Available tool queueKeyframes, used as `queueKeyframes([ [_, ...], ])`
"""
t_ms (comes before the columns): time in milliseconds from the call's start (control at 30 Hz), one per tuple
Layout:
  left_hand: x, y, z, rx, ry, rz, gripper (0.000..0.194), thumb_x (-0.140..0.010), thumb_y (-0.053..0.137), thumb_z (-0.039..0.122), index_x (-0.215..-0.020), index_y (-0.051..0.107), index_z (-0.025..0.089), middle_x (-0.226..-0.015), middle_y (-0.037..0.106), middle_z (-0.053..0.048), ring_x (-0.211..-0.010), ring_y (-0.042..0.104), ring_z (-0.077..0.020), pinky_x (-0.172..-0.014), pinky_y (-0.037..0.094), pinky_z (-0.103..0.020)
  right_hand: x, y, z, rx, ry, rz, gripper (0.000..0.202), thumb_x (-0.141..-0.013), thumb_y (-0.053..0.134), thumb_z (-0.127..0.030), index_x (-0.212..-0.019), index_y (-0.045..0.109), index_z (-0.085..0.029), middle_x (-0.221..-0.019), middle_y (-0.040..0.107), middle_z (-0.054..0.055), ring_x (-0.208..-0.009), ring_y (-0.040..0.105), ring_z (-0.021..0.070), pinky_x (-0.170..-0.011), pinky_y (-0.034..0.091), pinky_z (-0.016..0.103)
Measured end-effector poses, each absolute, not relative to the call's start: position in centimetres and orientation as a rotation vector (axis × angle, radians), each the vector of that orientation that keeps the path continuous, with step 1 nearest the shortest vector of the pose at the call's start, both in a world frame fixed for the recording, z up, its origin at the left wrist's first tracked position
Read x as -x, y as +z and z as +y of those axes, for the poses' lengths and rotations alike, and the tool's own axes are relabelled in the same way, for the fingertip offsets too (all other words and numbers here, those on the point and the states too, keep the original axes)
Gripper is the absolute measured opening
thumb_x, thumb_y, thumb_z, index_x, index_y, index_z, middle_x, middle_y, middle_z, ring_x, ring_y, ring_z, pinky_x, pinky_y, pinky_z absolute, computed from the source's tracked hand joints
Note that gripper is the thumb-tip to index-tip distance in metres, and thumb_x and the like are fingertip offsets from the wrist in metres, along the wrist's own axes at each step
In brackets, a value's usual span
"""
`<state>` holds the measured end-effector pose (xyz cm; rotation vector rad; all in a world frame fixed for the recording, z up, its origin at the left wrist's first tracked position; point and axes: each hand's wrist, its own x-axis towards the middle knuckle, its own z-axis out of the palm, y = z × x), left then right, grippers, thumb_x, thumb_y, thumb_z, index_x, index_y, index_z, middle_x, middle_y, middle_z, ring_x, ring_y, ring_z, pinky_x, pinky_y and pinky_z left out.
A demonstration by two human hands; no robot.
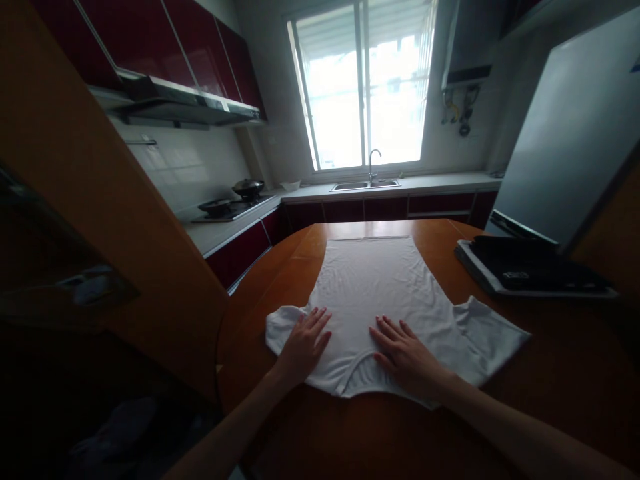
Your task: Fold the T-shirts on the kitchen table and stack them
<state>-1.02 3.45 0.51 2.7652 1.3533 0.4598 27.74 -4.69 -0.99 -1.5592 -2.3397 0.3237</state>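
A white short-sleeved shirt point(370, 287) lies spread flat on the brown wooden table point(295, 257), its neckline toward me and its hem at the far side. My left hand point(303, 343) rests flat on the shirt near the left sleeve, fingers stretched out. To the right of the neckline, my right hand point(405, 353) lies on the fabric with its fingers spread. Neither hand grips anything. Small wrinkles run across the cloth, and the right sleeve reaches out to the right.
Dark folded items point(530, 263) sit in a stack at the table's right. Behind the table are a counter with a sink point(367, 185), a stove point(235, 208) with pans, and a window. An orange-brown wooden panel point(145, 233) stands at the left.
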Motion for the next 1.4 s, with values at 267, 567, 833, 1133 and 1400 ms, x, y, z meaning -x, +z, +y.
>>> queueKeyframes([
  [267,4.7,-0.9,5.4,-2.624,0.427,1.766,0.054,-0.105,0.032,0.046,-0.150,0.047,0.021,-0.159,0.041,-0.014,-0.148,0.036,-0.0348,-0.116,0.033,-0.060,-27.7,-1.1,-4.6,1.566,0.331,-2.326,0.058,-0.103,0.040,-0.047,-0.154,0.043,-0.020,-0.165,0.028,0.014,-0.154,0.022,0.0271,-0.124,0.017,0.052],
  [567,9.6,-0.1,5.4,-2.244,0.570,2.438,0.039,-0.098,0.048,0.043,-0.110,0.071,0.014,-0.115,0.066,-0.016,-0.104,0.062,-0.0310,-0.095,0.048,-0.041,-27.6,-1.4,-4.5,1.583,0.340,-2.305,0.057,-0.101,0.044,-0.044,-0.153,0.045,-0.021,-0.164,0.030,0.012,-0.154,0.023,0.0268,-0.125,0.016,0.052],
  [833,9.2,0.0,5.9,-2.085,0.794,2.295,0.013,-0.084,0.066,0.032,-0.087,0.061,0.020,-0.097,0.067,-0.010,-0.095,0.064,-0.0294,-0.083,0.051,-0.037,-27.6,-1.6,-4.5,1.560,0.301,-2.274,0.052,-0.099,0.049,-0.037,-0.147,0.052,-0.020,-0.161,0.038,0.014,-0.151,0.030,0.0285,-0.123,0.023,0.055],
  [1133,3.1,4.6,5.7,-2.029,1.321,1.537,0.028,-0.081,0.063,0.027,-0.108,0.059,0.022,-0.095,0.071,-0.003,-0.079,0.069,-0.0180,-0.071,0.054,-0.027,-24.3,1.8,-2.5,1.254,0.623,-1.891,0.031,-0.094,0.053,-0.026,-0.122,0.067,-0.020,-0.124,0.070,0.012,-0.110,0.068,0.0228,-0.095,0.053,0.037],
  [1400,0.4,5.5,12.2,-2.115,1.036,1.282,0.028,-0.086,0.062,0.040,-0.102,0.071,0.019,-0.085,0.074,-0.005,-0.070,0.067,-0.0180,-0.064,0.051,-0.027,-20.9,1.1,1.8,1.468,0.787,-1.754,0.034,-0.091,0.055,-0.019,-0.124,0.064,-0.017,-0.104,0.075,0.009,-0.085,0.070,0.0188,-0.080,0.052,0.031],
])
